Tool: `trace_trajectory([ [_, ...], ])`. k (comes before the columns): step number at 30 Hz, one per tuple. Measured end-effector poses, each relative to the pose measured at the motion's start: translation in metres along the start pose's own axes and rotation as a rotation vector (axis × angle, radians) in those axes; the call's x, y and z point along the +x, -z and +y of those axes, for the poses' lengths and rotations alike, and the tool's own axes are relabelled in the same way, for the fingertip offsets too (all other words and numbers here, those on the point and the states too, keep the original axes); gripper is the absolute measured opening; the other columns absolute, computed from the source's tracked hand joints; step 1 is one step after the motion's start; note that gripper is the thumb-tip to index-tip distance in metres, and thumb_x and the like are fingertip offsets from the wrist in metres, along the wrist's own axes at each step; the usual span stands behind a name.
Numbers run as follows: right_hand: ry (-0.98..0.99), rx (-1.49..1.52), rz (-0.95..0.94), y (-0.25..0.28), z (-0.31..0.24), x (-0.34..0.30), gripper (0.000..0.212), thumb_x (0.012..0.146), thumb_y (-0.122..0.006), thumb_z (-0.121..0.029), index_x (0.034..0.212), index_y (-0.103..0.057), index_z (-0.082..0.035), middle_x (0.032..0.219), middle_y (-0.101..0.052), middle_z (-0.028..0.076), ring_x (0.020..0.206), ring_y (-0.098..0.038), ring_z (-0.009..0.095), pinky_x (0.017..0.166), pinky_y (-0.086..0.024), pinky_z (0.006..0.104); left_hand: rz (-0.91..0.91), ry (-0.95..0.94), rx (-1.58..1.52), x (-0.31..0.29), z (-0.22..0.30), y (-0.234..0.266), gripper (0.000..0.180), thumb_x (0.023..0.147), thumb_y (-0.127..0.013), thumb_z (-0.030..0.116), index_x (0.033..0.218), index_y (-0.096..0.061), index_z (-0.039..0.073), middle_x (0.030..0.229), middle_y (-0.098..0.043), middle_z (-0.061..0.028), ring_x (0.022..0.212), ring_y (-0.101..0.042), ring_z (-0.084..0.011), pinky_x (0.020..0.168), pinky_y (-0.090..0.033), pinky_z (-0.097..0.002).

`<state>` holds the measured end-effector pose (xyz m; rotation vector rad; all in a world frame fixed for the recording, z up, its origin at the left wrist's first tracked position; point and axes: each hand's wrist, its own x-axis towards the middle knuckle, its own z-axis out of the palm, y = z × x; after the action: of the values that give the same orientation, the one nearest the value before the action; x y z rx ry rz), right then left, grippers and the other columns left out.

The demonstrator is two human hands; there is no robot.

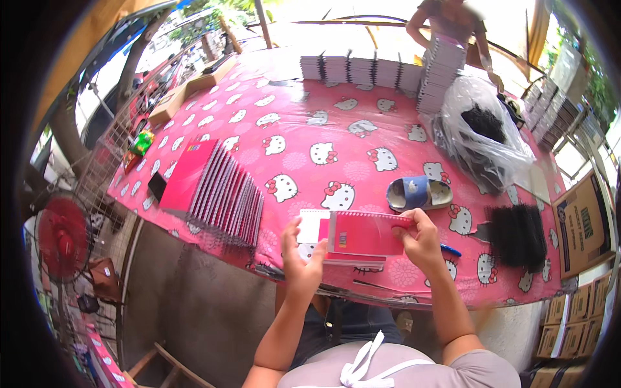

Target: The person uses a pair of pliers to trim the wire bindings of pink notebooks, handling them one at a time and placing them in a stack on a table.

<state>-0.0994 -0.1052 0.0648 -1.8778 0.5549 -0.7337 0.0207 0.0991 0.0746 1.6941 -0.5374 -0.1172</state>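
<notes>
At the near edge of the table, a red notebook (372, 234) with a row of binding along its far edge lies in front of me. My right hand (420, 240) pinches its right end between thumb and fingers. My left hand (302, 262) is at its left end, fingers stretched up and apart, the thumb beside the cover. A white punched sheet (310, 224) shows between that hand and the notebook. Under the notebook, the edges of another red-covered book (354, 263) stick out toward me.
A fanned stack of red notebooks (217, 187) stands left. A blue slipper (419, 193), a blue pen (451, 250) and black binding coils (516, 237) lie right. Beyond are a clear plastic bag (482, 152), notebook stacks (381, 70) and another person (446, 26). A red fan (63, 237) is left.
</notes>
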Motion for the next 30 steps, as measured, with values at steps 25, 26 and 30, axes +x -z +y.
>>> trace_trajectory([
  [25, -0.415, -1.166, 0.287, 0.2, 0.09, 0.012, 0.024, 0.076, -0.072, -0.019, 0.09, -0.061, -0.002, 0.094, -0.063, 0.018, 0.094, -0.062, 0.037, 0.08, -0.051, 0.0447, -0.118, -0.528, 0.308, 0.024, 0.037, -0.031, 0.022, 0.062, -0.08, 0.003, 0.083, -0.073, 0.009, 0.082, -0.066, -0.002, 0.091, -0.056, -0.0217, 0.079, -0.046, -0.0347],
  [26, -0.402, -1.193, 0.34, 0.206, 0.094, 0.013, 0.017, 0.079, -0.067, -0.014, 0.091, -0.061, -0.003, 0.096, -0.063, 0.018, 0.088, -0.063, 0.037, 0.078, -0.051, 0.045, -0.095, -0.57, 0.315, 0.028, 0.037, -0.036, 0.021, 0.063, -0.08, 0.005, 0.083, -0.073, 0.009, 0.084, -0.067, -0.0026, 0.093, -0.056, -0.023, 0.081, -0.046, -0.0355],
  [30, 0.12, -0.958, 0.47, 0.166, 0.043, 0.015, 0.022, 0.08, -0.056, 0.004, 0.099, -0.063, -0.001, 0.095, -0.062, 0.017, 0.085, -0.063, 0.032, 0.076, -0.05, 0.0436, -0.128, -0.615, 0.329, 0.038, 0.029, -0.037, 0.02, 0.066, -0.08, 0.01, 0.085, -0.073, 0.011, 0.09, -0.07, -0.004, 0.101, -0.056, -0.0267, 0.087, -0.045, -0.0377],
])
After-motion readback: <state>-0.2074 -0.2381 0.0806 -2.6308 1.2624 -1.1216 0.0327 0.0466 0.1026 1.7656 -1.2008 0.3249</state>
